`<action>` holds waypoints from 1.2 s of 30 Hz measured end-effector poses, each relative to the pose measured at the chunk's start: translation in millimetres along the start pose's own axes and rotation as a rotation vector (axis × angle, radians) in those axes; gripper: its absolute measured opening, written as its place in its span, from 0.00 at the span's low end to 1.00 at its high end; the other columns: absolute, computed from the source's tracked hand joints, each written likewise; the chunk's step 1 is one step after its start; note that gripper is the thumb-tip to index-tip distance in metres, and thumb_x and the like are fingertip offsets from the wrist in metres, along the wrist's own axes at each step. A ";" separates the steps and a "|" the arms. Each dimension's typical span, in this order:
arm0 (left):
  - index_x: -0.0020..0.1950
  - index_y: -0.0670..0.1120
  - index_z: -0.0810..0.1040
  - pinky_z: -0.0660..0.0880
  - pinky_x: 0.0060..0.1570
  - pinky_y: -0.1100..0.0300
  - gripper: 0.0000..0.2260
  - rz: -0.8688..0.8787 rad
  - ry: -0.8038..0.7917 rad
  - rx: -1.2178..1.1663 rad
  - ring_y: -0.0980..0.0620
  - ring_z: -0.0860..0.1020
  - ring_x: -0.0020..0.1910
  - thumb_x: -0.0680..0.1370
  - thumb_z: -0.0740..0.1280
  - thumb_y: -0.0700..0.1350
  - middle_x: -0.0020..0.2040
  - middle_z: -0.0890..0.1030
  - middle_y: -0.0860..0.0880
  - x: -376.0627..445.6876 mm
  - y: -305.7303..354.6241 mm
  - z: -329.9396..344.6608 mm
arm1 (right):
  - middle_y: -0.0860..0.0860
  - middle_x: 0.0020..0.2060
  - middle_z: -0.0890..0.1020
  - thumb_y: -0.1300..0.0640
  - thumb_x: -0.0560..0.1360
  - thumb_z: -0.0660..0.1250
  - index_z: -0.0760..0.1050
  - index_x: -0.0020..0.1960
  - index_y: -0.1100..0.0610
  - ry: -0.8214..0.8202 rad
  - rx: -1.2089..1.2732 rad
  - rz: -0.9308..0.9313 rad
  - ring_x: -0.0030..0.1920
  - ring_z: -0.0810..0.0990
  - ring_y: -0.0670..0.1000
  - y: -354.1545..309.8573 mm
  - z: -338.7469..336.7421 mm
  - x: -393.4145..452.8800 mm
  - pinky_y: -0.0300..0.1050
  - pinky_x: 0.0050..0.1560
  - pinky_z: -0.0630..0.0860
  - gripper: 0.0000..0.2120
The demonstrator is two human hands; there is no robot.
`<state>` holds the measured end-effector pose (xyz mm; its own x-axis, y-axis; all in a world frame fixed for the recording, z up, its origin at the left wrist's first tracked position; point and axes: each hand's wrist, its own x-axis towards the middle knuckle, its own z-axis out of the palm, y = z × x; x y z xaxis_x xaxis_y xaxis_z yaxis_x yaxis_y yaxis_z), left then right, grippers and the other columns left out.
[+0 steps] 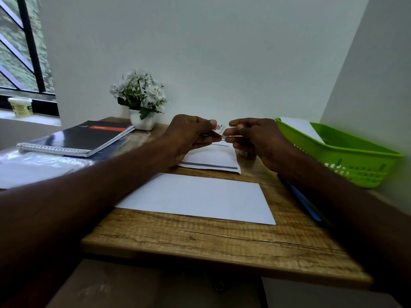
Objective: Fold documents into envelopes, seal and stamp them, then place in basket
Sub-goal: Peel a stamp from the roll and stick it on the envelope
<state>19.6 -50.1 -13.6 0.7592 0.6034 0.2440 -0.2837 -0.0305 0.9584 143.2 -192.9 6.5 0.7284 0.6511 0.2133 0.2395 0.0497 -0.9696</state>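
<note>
1. Both hands are up over the far middle of the worktop (200, 241), working one small stamp (219, 128) between them: the left hand (191, 134) pinches it from its side, and the right hand (253, 136) nips the other edge with its fingertips. My guess is they're peeling it free.
2. Just under the hands lies an envelope (211, 161) with grey stripes, flat on the wood, handy for sticking.
3. Nearer the front edge, a plain white sheet (200, 196) waits flat.
4. At the right edge sits the green basket (347, 161), white paper already inside.
5. Toward the far left corner: a spiral notebook (77, 138) and a potted white flower (140, 96). A blue pen (304, 203) lies along the right side. Pale walls, window at left.
</note>
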 end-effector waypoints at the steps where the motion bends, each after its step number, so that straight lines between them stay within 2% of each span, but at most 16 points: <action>1: 0.47 0.40 0.83 0.80 0.62 0.50 0.04 0.000 0.008 0.002 0.42 0.87 0.50 0.79 0.73 0.41 0.48 0.86 0.37 0.2 0.0 -0.2 | 0.55 0.48 0.88 0.58 0.83 0.65 0.82 0.58 0.60 -0.026 0.005 0.020 0.51 0.88 0.55 -0.9 -0.1 0.5 0.50 0.55 0.83 0.09; 3: 0.48 0.40 0.83 0.80 0.62 0.50 0.04 0.001 0.017 0.009 0.43 0.87 0.50 0.79 0.73 0.41 0.49 0.87 0.38 0.8 -0.2 -0.2 | 0.53 0.50 0.88 0.49 0.80 0.71 0.84 0.58 0.58 -0.075 -0.020 0.031 0.53 0.87 0.54 -2.3 0.2 0.6 0.50 0.54 0.84 0.14; 5: 0.53 0.38 0.83 0.80 0.62 0.51 0.07 0.010 0.004 0.027 0.45 0.87 0.51 0.79 0.73 0.42 0.50 0.87 0.39 0.4 -0.5 -0.6 | 0.50 0.50 0.88 0.45 0.75 0.75 0.86 0.56 0.55 -0.099 -0.082 0.003 0.54 0.87 0.52 -0.9 3.2 -1.3 0.48 0.51 0.84 0.16; 8: 0.58 0.35 0.82 0.79 0.63 0.51 0.14 0.027 -0.027 0.066 0.46 0.87 0.52 0.78 0.74 0.43 0.51 0.87 0.40 0.0 -0.4 -0.3 | 0.51 0.48 0.89 0.50 0.71 0.79 0.87 0.53 0.56 -0.098 -0.094 -0.041 0.51 0.87 0.51 1.7 6.2 -3.8 0.45 0.47 0.81 0.13; 12: 0.55 0.33 0.82 0.80 0.63 0.49 0.12 0.051 -0.034 0.075 0.42 0.86 0.54 0.79 0.73 0.41 0.51 0.87 0.37 1.4 0.1 2.1 | 0.56 0.48 0.88 0.58 0.72 0.79 0.85 0.55 0.61 -0.082 0.010 0.010 0.48 0.89 0.55 -1.5 5.3 -3.7 0.46 0.48 0.82 0.14; 15: 0.50 0.37 0.83 0.80 0.62 0.49 0.07 0.068 -0.031 0.101 0.39 0.85 0.55 0.79 0.72 0.42 0.50 0.87 0.37 2.6 -0.4 4.0 | 0.57 0.50 0.88 0.59 0.70 0.80 0.85 0.55 0.64 -0.090 0.075 0.072 0.47 0.89 0.57 -2.8 8.0 -4.9 0.47 0.49 0.83 0.16; 19: 0.51 0.37 0.83 0.81 0.61 0.49 0.08 0.053 -0.042 0.108 0.37 0.85 0.56 0.79 0.72 0.42 0.50 0.86 0.36 3.7 -2.0 5.9 | 0.59 0.51 0.88 0.60 0.69 0.80 0.84 0.55 0.65 -0.102 0.096 0.109 0.48 0.89 0.58 -4.5 6.1 -6.5 0.50 0.51 0.84 0.17; 22: 0.49 0.37 0.83 0.81 0.61 0.50 0.07 0.041 -0.074 0.091 0.39 0.85 0.55 0.80 0.72 0.42 0.49 0.87 0.37 1.8 0.4 5.8 | 0.60 0.51 0.87 0.61 0.70 0.80 0.84 0.54 0.65 -0.103 0.118 0.120 0.48 0.88 0.59 -5.1 6.5 -7.9 0.50 0.51 0.84 0.15; 27: 0.45 0.38 0.80 0.82 0.55 0.57 0.06 0.026 -0.156 0.029 0.45 0.87 0.48 0.81 0.68 0.37 0.43 0.87 0.42 -5.3 7.1 5.8 | 0.60 0.51 0.85 0.64 0.70 0.78 0.84 0.52 0.66 -0.132 0.157 0.122 0.48 0.88 0.61 -5.5 7.6 -8.2 0.51 0.50 0.85 0.11; 32: 0.46 0.38 0.78 0.83 0.56 0.54 0.04 0.000 -0.199 -0.027 0.41 0.87 0.51 0.81 0.67 0.36 0.48 0.86 0.38 -6.1 8.7 5.4 | 0.60 0.54 0.83 0.65 0.71 0.77 0.83 0.52 0.64 -0.161 0.189 0.154 0.48 0.88 0.62 -5.6 9.0 -7.3 0.51 0.50 0.85 0.11; 36: 0.48 0.37 0.78 0.82 0.59 0.48 0.03 -0.016 -0.221 -0.046 0.38 0.86 0.54 0.81 0.67 0.36 0.51 0.85 0.36 -5.3 7.1 5.1 | 0.59 0.52 0.83 0.65 0.71 0.77 0.83 0.53 0.63 -0.173 0.204 0.181 0.45 0.88 0.59 -5.6 8.5 -8.9 0.51 0.51 0.85 0.11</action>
<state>16.6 -57.5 -7.3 0.8721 0.4144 0.2601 -0.2931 0.0168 0.9559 129.9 -192.5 9.0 0.6230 0.7817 0.0281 -0.0304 0.0602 -0.9977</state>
